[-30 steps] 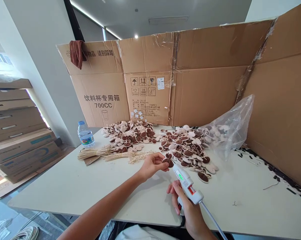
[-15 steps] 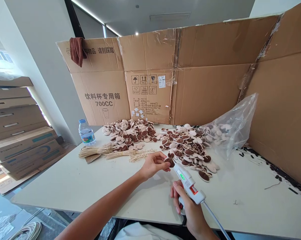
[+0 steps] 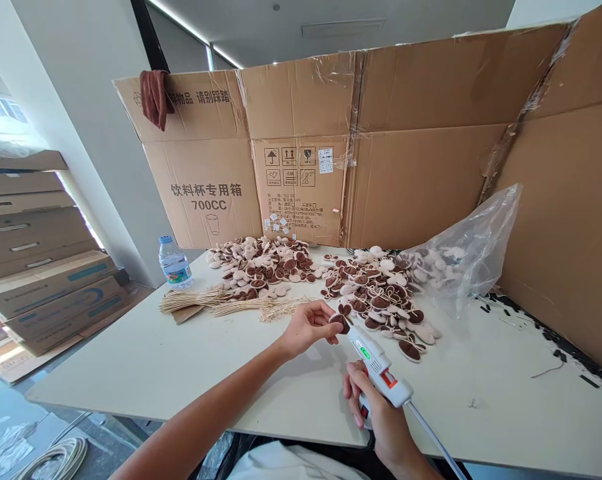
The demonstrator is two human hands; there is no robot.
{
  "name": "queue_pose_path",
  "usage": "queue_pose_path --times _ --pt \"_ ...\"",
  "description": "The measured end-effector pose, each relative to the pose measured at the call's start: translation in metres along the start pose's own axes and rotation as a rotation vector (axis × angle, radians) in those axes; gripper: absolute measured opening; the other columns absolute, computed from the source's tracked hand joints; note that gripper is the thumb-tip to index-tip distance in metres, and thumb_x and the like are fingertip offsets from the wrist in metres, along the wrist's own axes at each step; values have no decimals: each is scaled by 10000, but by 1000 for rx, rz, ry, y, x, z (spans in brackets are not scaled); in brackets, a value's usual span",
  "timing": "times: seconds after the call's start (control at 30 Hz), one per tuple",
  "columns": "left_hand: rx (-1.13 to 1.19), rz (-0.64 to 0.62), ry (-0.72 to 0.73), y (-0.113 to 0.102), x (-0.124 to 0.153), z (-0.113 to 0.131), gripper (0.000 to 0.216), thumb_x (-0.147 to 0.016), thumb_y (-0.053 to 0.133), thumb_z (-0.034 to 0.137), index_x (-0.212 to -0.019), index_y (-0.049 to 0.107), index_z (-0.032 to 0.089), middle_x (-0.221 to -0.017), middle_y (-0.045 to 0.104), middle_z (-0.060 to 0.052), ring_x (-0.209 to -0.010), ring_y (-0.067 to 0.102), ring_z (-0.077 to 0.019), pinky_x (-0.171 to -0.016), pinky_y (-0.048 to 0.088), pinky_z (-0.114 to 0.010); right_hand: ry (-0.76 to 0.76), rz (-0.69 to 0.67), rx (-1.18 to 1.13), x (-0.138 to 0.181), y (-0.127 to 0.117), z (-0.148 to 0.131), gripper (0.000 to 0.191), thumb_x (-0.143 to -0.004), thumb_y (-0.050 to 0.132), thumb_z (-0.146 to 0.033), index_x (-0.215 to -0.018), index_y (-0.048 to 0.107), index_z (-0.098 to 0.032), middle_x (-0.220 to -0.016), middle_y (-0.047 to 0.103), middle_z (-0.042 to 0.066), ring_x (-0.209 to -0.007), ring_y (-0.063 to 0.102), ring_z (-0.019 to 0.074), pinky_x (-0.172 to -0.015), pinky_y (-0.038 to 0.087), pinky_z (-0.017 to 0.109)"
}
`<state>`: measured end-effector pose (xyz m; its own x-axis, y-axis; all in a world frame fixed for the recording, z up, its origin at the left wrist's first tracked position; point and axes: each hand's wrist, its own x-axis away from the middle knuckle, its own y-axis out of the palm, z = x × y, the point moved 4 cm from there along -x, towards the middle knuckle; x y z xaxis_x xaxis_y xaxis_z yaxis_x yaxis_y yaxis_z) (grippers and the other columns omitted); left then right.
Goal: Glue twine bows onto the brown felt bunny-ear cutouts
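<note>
Between the thumb and fingers of my left hand (image 3: 311, 328) is a small brown fabric piece with ear-like lobes (image 3: 339, 323). My right hand (image 3: 375, 407) is wrapped round the handle of a white glue gun (image 3: 375, 360) with a green lit display. The gun's nozzle points up and left, right at the brown piece; whether it touches cannot be made out. Beyond the gun spreads a pile of similar brown and cream pieces (image 3: 381, 300), some with pale cord on them. Another such pile (image 3: 261, 263) lies farther left.
Bundles of pale cord strips (image 3: 195, 300) lie left of my left hand, near a water bottle (image 3: 175, 263). A clear plastic bag (image 3: 481, 247) with more pieces stands at the right. Cardboard panels (image 3: 301, 100) wall the table's back and right. Black scraps (image 3: 555, 340) line the right edge.
The view has shifted very slightly. Both hands keep the same hold, with the glue gun's nozzle still at the brown fabric piece.
</note>
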<state>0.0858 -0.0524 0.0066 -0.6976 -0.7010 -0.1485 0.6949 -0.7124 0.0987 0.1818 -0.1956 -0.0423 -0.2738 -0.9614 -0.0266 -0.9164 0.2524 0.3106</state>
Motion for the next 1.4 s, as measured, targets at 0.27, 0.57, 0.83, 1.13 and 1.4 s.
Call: queue_pose_path --times 0.27,0.57,0.83,1.13,1.4 --pt "-12 -10 2 1 0 1 424 -688 901 394 -844 610 127 -743 721 -51 -530 661 -127 -534 540 -237 13 8 -1 2 -1 0 453 -956 611 -441 -595 469 -206 -627 585 -39 -368 361 41 -464 271 256" --pt "-14 -2 1 2 0 1 437 -671 909 400 -831 604 131 -727 719 -45 -528 669 -134 -522 530 -231 31 0 -21 0 -2 5 470 -944 619 -450 -577 455 -207 -607 554 -48 -347 353 35 -446 255 258" --pt "-33 -10 2 1 1 0 406 -698 898 374 -842 607 130 -686 710 -38 -529 669 -135 -533 535 -231 36 11 -35 0 -3 5 491 -925 630 -470 -560 433 -208 -597 543 -49 -344 366 39 -425 264 246" --pt "-29 -22 9 1 1 -1 394 -714 889 369 -845 601 134 -705 722 -43 -530 669 -133 -537 539 -233 37 9 -44 0 -1 3 513 -904 655 -487 -544 414 -212 -579 539 -51 -341 373 43 -414 284 235" --pt "-25 -9 6 1 0 -2 413 -696 896 384 -842 604 132 -714 713 -38 -524 663 -129 -522 522 -226 53 20 -34 -1 -2 4 528 -875 681 -517 -527 419 -218 -570 545 -47 -336 380 52 -399 286 239"
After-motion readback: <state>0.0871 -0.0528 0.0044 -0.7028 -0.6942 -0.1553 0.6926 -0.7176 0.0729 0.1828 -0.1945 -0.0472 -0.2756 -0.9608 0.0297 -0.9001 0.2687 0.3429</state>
